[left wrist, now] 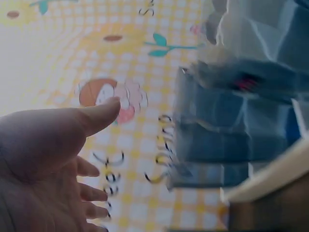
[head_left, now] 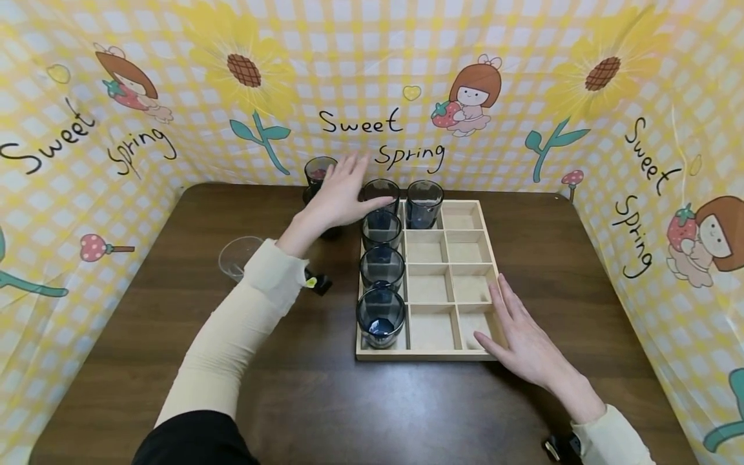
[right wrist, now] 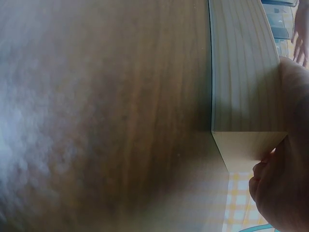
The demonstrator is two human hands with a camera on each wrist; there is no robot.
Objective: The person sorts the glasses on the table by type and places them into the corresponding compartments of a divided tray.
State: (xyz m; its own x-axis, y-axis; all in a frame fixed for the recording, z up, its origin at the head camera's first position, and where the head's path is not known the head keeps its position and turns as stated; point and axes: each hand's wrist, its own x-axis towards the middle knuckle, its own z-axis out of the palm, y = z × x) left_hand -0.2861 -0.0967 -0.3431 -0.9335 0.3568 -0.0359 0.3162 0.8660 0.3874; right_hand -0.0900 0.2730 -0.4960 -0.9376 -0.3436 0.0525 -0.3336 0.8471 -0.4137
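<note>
Several tray compartments [head_left: 429, 284], head view only

Left hand [head_left: 340, 194] partly hides the leftmost dark glass [head_left: 318, 170]; the sleeve [head_left: 238, 336], a clear glass [head_left: 235, 257]

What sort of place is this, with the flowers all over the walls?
Probably a little work booth indoors: a brown table with cheerful checked cloth on three sides, and a tray of glasses.

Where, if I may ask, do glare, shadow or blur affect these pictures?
Head: mostly clear, with a soft sheen on the tabletop before the tray; left wrist: dark glasses blurred, cloth washed out at upper left; right wrist: pale glare at left, right hand in shade.
</note>
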